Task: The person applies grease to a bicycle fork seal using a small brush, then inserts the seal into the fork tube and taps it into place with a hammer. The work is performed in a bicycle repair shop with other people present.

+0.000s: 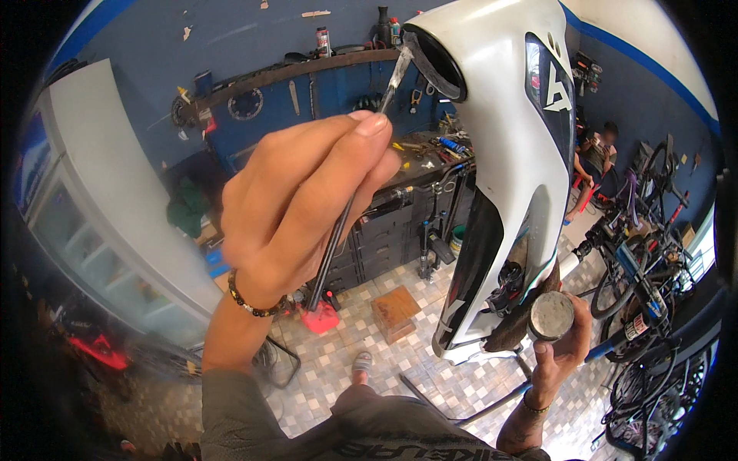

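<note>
My left hand (296, 192) is closed in a pinch around the dark, thin handle of a small brush (336, 242). Pale paste coats the brush's tip, which meets the left rim of a round opening at the top of a white and black bicycle frame (500, 100). Greyish paste also shows inside that dark-edged opening. Lower right, beside the frame, my right hand (547, 373) grips a small round tin (551, 315) from below and the side. The tin's upward face looks grey and paste-like.
Behind the frame, tools cover a workbench (419, 154) above dark drawers (384, 238). A glass-fronted white cabinet (115, 177) stands left. Several bicycles (638, 253) crowd the right, near a seated person (596, 157). A brown box (395, 311) rests on the tiled floor.
</note>
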`<action>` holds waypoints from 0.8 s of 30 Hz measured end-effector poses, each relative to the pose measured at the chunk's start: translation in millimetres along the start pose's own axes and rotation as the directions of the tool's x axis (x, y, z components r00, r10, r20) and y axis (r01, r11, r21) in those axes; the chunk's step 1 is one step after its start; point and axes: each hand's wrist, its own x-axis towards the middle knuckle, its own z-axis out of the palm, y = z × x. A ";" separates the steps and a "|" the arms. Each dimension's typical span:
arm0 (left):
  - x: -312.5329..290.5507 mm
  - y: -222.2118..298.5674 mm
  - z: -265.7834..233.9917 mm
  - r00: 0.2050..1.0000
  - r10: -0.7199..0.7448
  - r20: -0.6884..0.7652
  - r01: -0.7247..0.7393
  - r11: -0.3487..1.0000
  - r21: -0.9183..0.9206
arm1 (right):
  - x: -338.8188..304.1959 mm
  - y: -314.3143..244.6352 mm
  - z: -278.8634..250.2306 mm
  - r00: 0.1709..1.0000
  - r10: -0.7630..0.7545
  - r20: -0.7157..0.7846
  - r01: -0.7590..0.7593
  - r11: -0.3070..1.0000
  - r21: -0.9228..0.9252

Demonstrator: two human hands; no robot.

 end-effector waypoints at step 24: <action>19.0 10.7 -0.6 0.919 -0.391 0.058 0.395 0.898 -0.193 | 1.6 3.6 -3.5 1.000 -0.019 -0.022 0.020 0.999 0.038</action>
